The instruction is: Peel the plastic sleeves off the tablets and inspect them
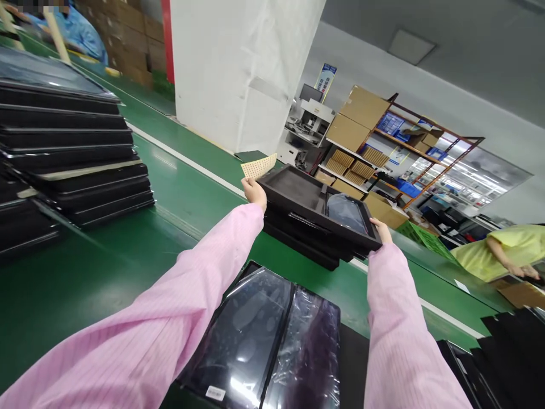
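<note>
My left hand (pixel 255 194) is closed on the left end of a black tray (pixel 293 196), and my right hand (pixel 382 232) grips its right end. In the tray's right compartment lies a dark, shiny film-covered piece (pixel 347 213). More black trays (pixel 306 250) show just below; whether this one touches them I cannot tell. A cream sheet with rows of small dots (pixel 259 167) sticks up at my left fingertips; whether they hold it is unclear. Nearer to me, between my forearms, lie two dark panels, one with a white label (pixel 251 318) and one under wrinkled clear film (pixel 309 346).
A tall stack of black trays (pixel 72 136) stands on the green bench (pixel 170 187) at left. More black trays (pixel 511 352) are at lower right. Behind are a white pillar (pixel 225 62) and shelves with boxes (pixel 353 119). One person in blue (pixel 83 34) and another in yellow (pixel 506 247) are nearby.
</note>
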Action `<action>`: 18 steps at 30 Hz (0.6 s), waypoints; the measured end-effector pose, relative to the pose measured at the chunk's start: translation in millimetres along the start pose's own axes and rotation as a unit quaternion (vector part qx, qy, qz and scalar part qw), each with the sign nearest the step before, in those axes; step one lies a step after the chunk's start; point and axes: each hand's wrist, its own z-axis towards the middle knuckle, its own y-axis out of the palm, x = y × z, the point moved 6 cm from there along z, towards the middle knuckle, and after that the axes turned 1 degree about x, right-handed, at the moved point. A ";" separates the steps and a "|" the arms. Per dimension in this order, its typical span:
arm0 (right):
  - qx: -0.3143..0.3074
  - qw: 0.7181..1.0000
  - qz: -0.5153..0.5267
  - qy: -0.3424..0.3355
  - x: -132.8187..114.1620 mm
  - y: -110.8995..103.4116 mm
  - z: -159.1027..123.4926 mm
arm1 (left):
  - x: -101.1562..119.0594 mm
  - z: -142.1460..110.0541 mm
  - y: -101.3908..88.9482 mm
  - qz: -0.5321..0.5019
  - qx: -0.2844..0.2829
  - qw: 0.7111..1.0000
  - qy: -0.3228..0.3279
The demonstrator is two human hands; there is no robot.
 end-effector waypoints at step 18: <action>-0.005 0.793 -0.383 -0.473 -14.7 100.9 -120.9 | 9.1 9.0 6.7 0.097 0.027 0.992 0.076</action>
